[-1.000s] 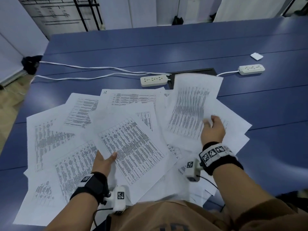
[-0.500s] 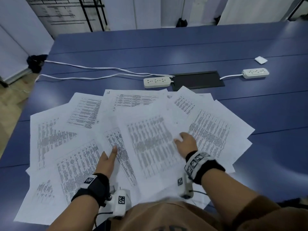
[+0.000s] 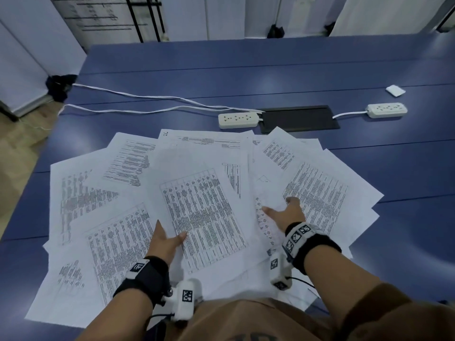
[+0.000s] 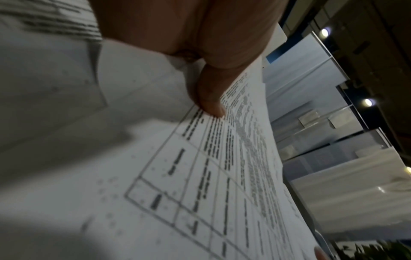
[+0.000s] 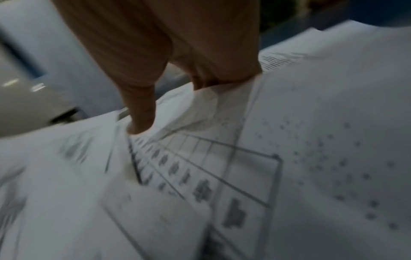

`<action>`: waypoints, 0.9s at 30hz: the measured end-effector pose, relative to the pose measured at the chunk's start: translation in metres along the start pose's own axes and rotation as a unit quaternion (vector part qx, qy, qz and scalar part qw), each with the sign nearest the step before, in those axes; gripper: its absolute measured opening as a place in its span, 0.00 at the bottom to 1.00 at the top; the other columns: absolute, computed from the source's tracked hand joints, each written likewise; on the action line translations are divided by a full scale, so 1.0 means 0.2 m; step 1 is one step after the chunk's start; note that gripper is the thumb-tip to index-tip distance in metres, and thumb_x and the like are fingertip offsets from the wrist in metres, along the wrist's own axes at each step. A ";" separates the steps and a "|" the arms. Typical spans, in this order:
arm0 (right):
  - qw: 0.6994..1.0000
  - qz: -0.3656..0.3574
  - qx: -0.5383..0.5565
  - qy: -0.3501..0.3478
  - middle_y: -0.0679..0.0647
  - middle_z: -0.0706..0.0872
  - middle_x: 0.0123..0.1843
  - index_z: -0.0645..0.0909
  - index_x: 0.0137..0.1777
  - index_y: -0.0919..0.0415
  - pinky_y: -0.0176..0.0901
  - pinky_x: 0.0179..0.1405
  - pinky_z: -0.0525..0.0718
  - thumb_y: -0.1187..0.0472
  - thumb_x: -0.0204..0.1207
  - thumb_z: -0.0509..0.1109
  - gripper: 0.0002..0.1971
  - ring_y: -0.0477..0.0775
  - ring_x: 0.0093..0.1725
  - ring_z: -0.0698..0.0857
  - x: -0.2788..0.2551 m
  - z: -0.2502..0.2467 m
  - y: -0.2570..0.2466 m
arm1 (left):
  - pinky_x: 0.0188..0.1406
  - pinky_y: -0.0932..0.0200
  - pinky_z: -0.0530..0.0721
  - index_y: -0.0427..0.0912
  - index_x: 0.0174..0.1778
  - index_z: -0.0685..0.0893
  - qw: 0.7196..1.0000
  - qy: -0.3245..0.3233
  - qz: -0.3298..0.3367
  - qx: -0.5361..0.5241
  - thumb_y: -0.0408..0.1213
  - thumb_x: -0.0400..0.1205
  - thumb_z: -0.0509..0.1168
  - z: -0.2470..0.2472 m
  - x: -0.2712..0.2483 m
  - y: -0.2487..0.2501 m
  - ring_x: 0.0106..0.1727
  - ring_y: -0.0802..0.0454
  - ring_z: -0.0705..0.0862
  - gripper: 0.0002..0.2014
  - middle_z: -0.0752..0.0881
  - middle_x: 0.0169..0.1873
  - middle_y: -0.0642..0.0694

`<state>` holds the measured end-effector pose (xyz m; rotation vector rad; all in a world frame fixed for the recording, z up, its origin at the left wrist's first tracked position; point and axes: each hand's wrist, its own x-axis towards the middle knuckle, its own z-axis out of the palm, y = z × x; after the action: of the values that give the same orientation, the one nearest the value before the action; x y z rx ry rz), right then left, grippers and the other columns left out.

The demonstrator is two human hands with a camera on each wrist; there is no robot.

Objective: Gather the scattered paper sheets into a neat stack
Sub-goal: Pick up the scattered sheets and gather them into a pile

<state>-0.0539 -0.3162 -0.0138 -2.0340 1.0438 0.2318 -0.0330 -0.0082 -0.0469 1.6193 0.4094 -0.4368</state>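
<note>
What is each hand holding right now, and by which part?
The left hand pinches the gridded sheet at its near left edge. The right hand pinches another sheet at its near edge.

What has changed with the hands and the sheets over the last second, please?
The right hand carried a printed sheet from the far right across to the middle, let it go onto the sheet with the big table, and moved back right to grip another sheet's edge. The left hand stayed at that table sheet's near edge. The power strips and most of the spread papers did not move.
</note>
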 end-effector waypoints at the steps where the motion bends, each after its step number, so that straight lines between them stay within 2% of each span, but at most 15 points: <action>1: 0.999 -0.001 0.042 -0.023 0.59 0.77 0.71 0.67 0.75 0.64 0.51 0.65 0.75 0.46 0.71 0.77 0.38 0.64 0.70 0.77 0.02 -0.02 0.00 | 0.82 0.43 0.56 0.44 0.85 0.51 1.000 -0.010 0.004 -0.010 0.37 0.73 0.78 0.00 0.00 0.01 0.85 0.43 0.56 0.51 0.59 0.83 0.45; 3: 0.996 -0.023 0.070 -0.051 0.59 0.81 0.68 0.76 0.70 0.67 0.52 0.67 0.78 0.49 0.75 0.74 0.29 0.62 0.67 0.81 0.02 -0.05 0.00 | 0.82 0.43 0.56 0.45 0.85 0.55 1.000 -0.011 0.004 -0.019 0.40 0.70 0.80 -0.03 0.01 0.02 0.84 0.47 0.58 0.52 0.59 0.83 0.49; 5: 0.995 -0.051 0.075 -0.039 0.61 0.81 0.70 0.77 0.70 0.67 0.55 0.72 0.75 0.52 0.77 0.72 0.26 0.63 0.70 0.79 0.01 -0.09 -0.04 | 0.80 0.44 0.60 0.42 0.83 0.60 1.000 -0.002 -0.008 -0.021 0.30 0.75 0.75 -0.04 0.01 0.03 0.80 0.50 0.64 0.42 0.63 0.79 0.52; 8: 0.992 -0.107 0.065 0.019 0.59 0.78 0.74 0.75 0.74 0.64 0.52 0.76 0.68 0.56 0.80 0.69 0.24 0.60 0.75 0.74 -0.03 -0.15 -0.14 | 0.74 0.41 0.73 0.43 0.73 0.73 0.999 -0.017 -0.025 -0.029 0.22 0.75 0.72 -0.03 0.01 0.05 0.71 0.42 0.78 0.30 0.80 0.71 0.42; 11: 0.979 -0.186 0.071 0.040 0.54 0.87 0.62 0.82 0.67 0.60 0.47 0.69 0.74 0.58 0.80 0.69 0.16 0.56 0.66 0.82 -0.11 -0.23 -0.28 | 0.69 0.40 0.77 0.41 0.72 0.74 0.996 -0.028 -0.056 -0.055 0.20 0.77 0.69 -0.01 -0.01 0.06 0.69 0.40 0.80 0.28 0.82 0.68 0.40; 13: 0.970 -0.238 0.056 0.007 0.50 0.91 0.50 0.87 0.57 0.56 0.49 0.65 0.80 0.58 0.78 0.71 0.10 0.54 0.55 0.86 -0.13 -0.27 -0.36 | 0.68 0.40 0.78 0.40 0.74 0.72 0.994 -0.031 -0.065 -0.076 0.24 0.77 0.71 0.01 -0.02 0.08 0.70 0.39 0.80 0.29 0.79 0.71 0.40; 15: 0.958 -0.286 0.025 -0.022 0.51 0.91 0.44 0.88 0.49 0.54 0.55 0.59 0.83 0.58 0.77 0.72 0.05 0.55 0.49 0.87 -0.16 -0.30 -0.42 | 0.67 0.42 0.76 0.36 0.79 0.65 0.995 -0.024 -0.060 -0.078 0.33 0.77 0.74 0.02 -0.03 0.09 0.70 0.40 0.78 0.36 0.73 0.76 0.38; 16: 0.950 -0.311 0.010 -0.017 0.52 0.89 0.42 0.88 0.46 0.55 0.56 0.56 0.83 0.58 0.77 0.71 0.04 0.57 0.47 0.86 -0.18 -0.31 -0.44 | 0.66 0.41 0.76 0.31 0.77 0.66 0.995 -0.020 -0.062 -0.070 0.38 0.75 0.76 0.03 -0.02 0.09 0.64 0.40 0.81 0.38 0.74 0.74 0.33; 18: 0.930 -0.365 -0.019 0.026 0.52 0.84 0.41 0.87 0.43 0.58 0.55 0.50 0.83 0.59 0.78 0.70 0.06 0.56 0.44 0.83 -0.21 -0.32 -0.47 | 0.51 0.36 0.81 0.25 0.60 0.74 0.996 -0.022 -0.059 -0.066 0.51 0.65 0.82 0.03 -0.04 0.12 0.39 0.46 0.81 0.40 0.81 0.51 0.22; 19: 0.919 -0.389 -0.028 0.052 0.51 0.82 0.40 0.86 0.42 0.60 0.54 0.47 0.82 0.59 0.78 0.70 0.07 0.55 0.43 0.82 -0.23 -0.33 -0.48 | 0.40 0.41 0.82 0.30 0.49 0.77 0.996 -0.028 -0.059 -0.059 0.57 0.56 0.84 0.03 -0.04 0.13 0.35 0.46 0.79 0.40 0.81 0.39 0.28; 20: 0.908 -0.411 -0.023 0.074 0.50 0.80 0.39 0.84 0.41 0.60 0.53 0.45 0.82 0.59 0.79 0.69 0.07 0.55 0.41 0.81 -0.25 -0.34 -0.50 | 0.38 0.48 0.82 0.35 0.44 0.77 0.996 -0.025 -0.065 -0.049 0.60 0.50 0.85 0.03 -0.02 0.12 0.38 0.43 0.82 0.40 0.83 0.37 0.36; 21: 0.898 -0.431 -0.011 0.093 0.50 0.80 0.38 0.83 0.40 0.60 0.53 0.44 0.82 0.59 0.79 0.68 0.08 0.55 0.40 0.80 -0.27 -0.35 -0.52 | 0.44 0.48 0.83 0.37 0.44 0.77 0.996 -0.021 -0.074 -0.041 0.58 0.49 0.86 0.02 -0.01 0.11 0.46 0.39 0.84 0.39 0.85 0.41 0.41; 23: 0.878 -0.457 0.018 0.143 0.50 0.79 0.37 0.82 0.42 0.59 0.52 0.43 0.81 0.59 0.80 0.67 0.07 0.55 0.39 0.80 -0.31 -0.39 -0.56 | 0.58 0.33 0.81 0.37 0.50 0.82 0.994 -0.009 -0.099 -0.039 0.49 0.52 0.88 0.00 0.03 0.06 0.58 0.36 0.84 0.35 0.88 0.54 0.44; 25: 0.861 -0.464 0.057 0.199 0.53 0.81 0.38 0.82 0.44 0.61 0.50 0.42 0.80 0.60 0.81 0.65 0.07 0.55 0.40 0.80 -0.33 -0.44 -0.59 | 0.57 0.27 0.81 0.42 0.55 0.84 0.993 -0.011 -0.110 -0.034 0.44 0.54 0.87 0.00 0.04 0.06 0.59 0.36 0.85 0.34 0.88 0.59 0.44; 27: 0.845 -0.449 0.111 0.266 0.56 0.82 0.42 0.81 0.47 0.64 0.46 0.43 0.78 0.59 0.83 0.62 0.09 0.55 0.42 0.80 -0.34 -0.47 -0.60 | 0.59 0.33 0.82 0.43 0.57 0.83 0.994 -0.002 -0.103 -0.034 0.39 0.61 0.85 0.01 0.02 0.08 0.61 0.37 0.84 0.30 0.87 0.60 0.44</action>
<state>-0.0258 -0.3072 0.1502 -2.1787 0.2742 -0.9439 -0.0205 -0.0124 -0.0355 1.5159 0.5850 -0.5745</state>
